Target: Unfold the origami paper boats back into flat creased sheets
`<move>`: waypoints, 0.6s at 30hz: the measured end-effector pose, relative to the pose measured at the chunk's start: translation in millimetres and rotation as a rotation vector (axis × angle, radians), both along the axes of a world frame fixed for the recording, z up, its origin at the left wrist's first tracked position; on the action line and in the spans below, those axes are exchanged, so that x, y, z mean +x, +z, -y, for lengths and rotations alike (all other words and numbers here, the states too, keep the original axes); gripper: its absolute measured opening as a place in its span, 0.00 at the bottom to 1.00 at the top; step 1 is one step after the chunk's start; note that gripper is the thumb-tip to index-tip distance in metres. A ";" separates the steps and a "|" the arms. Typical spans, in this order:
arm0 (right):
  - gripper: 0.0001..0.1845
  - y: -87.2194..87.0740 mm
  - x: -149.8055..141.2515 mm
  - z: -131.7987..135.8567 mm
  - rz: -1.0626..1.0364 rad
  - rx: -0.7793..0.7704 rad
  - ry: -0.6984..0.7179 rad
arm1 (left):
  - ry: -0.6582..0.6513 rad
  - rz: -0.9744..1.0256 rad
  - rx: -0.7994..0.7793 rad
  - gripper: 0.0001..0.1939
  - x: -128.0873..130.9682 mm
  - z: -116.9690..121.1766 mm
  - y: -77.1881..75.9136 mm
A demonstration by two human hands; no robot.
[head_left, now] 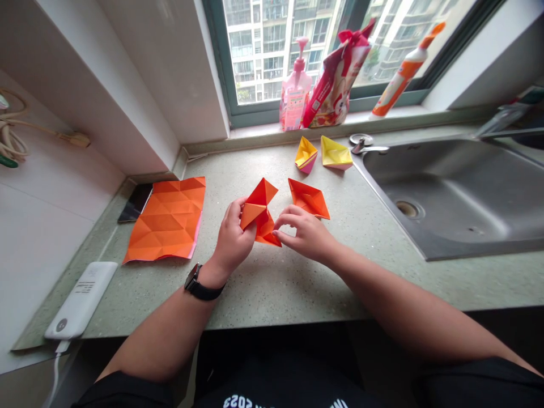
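Observation:
My left hand (236, 237), with a black watch on its wrist, is closed around the left side of an orange folded paper piece (264, 195) that has several pointed flaps. My right hand (306, 233) is at the piece's lower right corner, thumb and index finger curved toward each other around the tip. Whether they press on the paper is hard to make out. Just beyond the right hand lies an orange paper boat (309, 198). Farther back stand a small yellow and pink paper boat (306, 156) and a pale yellow one (335, 153).
Creased orange paper sheets (168, 221) lie at left, partly over a dark phone (135, 203). A white power bank (83, 299) with a cable sits at the front left edge. The steel sink (459, 192) is at right; bottles and a red bag (335, 85) line the windowsill.

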State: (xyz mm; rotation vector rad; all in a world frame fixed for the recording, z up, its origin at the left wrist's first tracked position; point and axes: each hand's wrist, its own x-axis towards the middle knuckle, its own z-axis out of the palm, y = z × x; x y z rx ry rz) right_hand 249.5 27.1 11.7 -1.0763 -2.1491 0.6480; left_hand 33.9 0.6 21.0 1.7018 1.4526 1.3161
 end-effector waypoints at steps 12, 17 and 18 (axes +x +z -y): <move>0.14 5.3 -1.1 -5.0 -0.268 -0.444 0.036 | 0.029 -0.071 0.075 0.23 -0.3 -1.5 -5.0; 0.20 11.7 1.7 -8.0 -0.471 -0.666 0.060 | 0.055 0.066 0.007 0.27 -2.6 -8.7 -9.7; 0.21 12.1 2.0 -8.7 -0.506 -0.695 0.070 | 0.055 0.125 -0.014 0.27 -3.0 -10.9 -10.5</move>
